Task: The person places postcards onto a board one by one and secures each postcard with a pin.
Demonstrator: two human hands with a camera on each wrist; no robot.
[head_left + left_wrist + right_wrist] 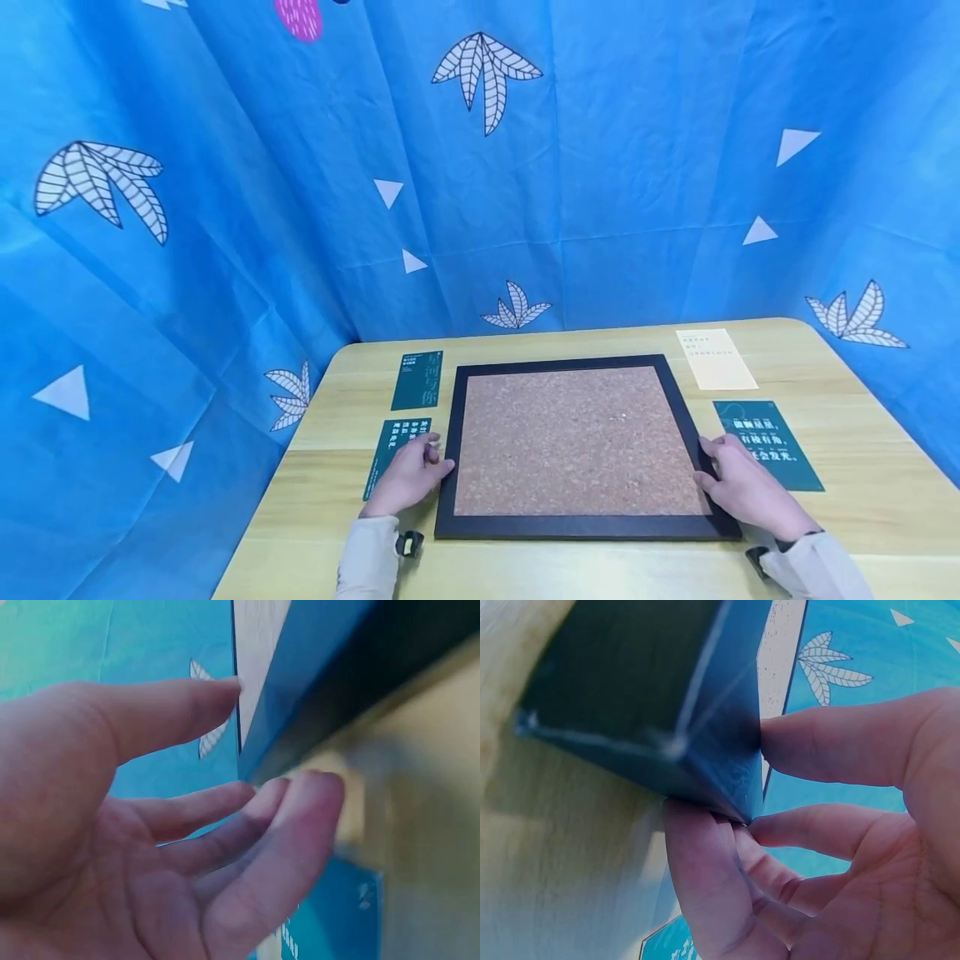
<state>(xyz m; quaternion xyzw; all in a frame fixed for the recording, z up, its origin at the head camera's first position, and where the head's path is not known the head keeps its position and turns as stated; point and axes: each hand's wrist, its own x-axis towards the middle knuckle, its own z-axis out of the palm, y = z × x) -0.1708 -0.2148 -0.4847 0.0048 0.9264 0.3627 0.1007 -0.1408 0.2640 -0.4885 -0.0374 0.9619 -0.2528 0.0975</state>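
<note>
A cork board [570, 442] in a black frame [592, 527] lies level at the table's middle, between both hands. At its right edge, my right hand [750, 492] pinches the frame, thumb on top and fingers underneath, as the right wrist view shows near a frame corner [712, 750]. My left hand [411, 477] is at the left edge with fingers spread apart. In the left wrist view its thumb [180, 712] stands off the frame side [307, 682], while the other fingertips reach right up to the lower edge.
Two dark green printed cards lie to the left, one farther back [416, 381] and one partly under the left hand [386, 454]. To the right are a cream card [716, 360] and a green card [772, 446]. A blue patterned curtain [630, 167] surrounds the wooden table [315, 517].
</note>
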